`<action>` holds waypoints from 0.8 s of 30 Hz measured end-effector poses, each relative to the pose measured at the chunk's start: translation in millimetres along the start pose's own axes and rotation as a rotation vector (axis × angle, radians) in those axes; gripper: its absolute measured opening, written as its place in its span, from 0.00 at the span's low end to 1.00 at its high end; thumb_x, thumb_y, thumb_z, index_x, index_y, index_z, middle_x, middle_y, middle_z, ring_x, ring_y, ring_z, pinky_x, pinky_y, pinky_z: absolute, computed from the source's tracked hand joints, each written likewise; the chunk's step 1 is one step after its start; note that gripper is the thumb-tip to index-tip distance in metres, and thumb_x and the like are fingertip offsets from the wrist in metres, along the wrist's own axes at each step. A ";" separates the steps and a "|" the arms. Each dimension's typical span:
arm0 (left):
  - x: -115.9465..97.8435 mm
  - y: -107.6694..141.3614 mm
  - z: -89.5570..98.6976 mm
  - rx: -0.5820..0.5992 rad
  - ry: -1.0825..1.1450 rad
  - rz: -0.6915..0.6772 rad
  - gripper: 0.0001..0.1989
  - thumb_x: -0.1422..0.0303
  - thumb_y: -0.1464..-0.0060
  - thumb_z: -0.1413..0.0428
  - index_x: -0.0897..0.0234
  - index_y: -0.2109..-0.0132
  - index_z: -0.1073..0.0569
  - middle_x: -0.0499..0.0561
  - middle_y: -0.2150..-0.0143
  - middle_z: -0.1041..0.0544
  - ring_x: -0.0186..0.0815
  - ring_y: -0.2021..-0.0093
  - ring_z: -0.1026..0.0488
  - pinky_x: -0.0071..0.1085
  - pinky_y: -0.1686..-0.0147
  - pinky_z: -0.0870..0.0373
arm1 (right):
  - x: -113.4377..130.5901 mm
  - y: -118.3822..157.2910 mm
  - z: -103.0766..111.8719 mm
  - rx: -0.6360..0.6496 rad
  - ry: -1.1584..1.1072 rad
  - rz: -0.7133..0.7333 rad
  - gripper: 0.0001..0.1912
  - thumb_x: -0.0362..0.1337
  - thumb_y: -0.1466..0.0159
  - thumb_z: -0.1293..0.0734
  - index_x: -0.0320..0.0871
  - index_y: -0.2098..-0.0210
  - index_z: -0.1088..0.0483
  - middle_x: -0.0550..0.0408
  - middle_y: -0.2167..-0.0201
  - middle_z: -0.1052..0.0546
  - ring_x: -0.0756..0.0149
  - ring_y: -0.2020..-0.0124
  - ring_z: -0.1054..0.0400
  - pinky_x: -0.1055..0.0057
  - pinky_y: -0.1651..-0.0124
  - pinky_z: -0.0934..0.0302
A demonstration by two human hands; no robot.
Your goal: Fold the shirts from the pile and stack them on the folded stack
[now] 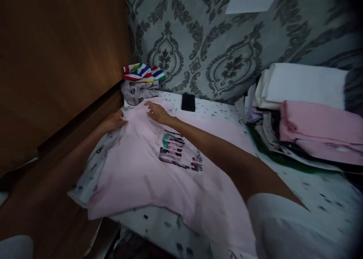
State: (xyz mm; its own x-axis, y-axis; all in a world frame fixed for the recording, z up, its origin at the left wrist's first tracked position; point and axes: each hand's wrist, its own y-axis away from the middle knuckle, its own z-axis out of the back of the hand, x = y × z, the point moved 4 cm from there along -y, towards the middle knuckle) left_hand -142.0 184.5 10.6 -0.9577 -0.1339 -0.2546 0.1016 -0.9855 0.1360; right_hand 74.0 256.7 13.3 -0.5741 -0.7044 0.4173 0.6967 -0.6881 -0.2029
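Observation:
A pale pink T-shirt (133, 168) lies spread and rumpled over the patterned white cover, with dark printed lettering and a green patch on its front. At its far left edge, my left hand (115, 121) has its fingers closed on the fabric. My right hand (157, 113) reaches across the shirt to its far end, fingers bent down and gripping the cloth near the top. The near part of the shirt hangs towards me, partly beneath my right forearm.
Behind the shirt sit a striped cloth (144, 73) and a grey printed garment (137, 92). A black wallet-like object (188, 102) lies near the wall. Folded clothes (320, 123) are stacked at right. A wooden panel (62, 62) borders the left side.

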 end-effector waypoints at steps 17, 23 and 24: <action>-94.8 233.9 -36.4 0.501 -0.564 -0.710 0.26 0.72 0.53 0.39 0.62 0.45 0.28 0.61 0.49 0.24 0.49 0.54 0.27 0.38 0.59 0.31 | 68.4 492.1 50.8 -0.100 0.237 -0.290 0.25 0.52 0.35 0.33 0.54 0.41 0.30 0.46 0.45 0.25 0.50 0.48 0.27 0.55 0.51 0.28; -63.7 240.5 -24.1 0.487 -0.453 -0.700 0.23 0.74 0.50 0.42 0.57 0.45 0.27 0.56 0.50 0.23 0.44 0.54 0.25 0.36 0.53 0.32 | 56.2 518.4 49.4 -0.271 0.390 -0.291 0.18 0.45 0.30 0.41 0.50 0.51 0.23 0.46 0.54 0.21 0.54 0.56 0.24 0.57 0.56 0.26; -60.8 241.2 -20.3 0.492 -0.448 -0.689 0.22 0.74 0.49 0.43 0.57 0.46 0.26 0.56 0.51 0.22 0.44 0.54 0.25 0.36 0.52 0.32 | 53.7 518.0 49.9 -0.276 0.410 -0.294 0.17 0.43 0.30 0.42 0.49 0.53 0.23 0.46 0.56 0.20 0.54 0.58 0.24 0.57 0.58 0.26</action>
State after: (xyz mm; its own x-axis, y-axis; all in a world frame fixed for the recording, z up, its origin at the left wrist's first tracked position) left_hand -53.8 -47.2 39.4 -0.7890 0.6122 -0.0527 -0.5495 -0.6647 0.5061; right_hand 425.6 -128.9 -25.2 -0.8847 -0.4491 0.1249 0.3763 -0.8462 -0.3773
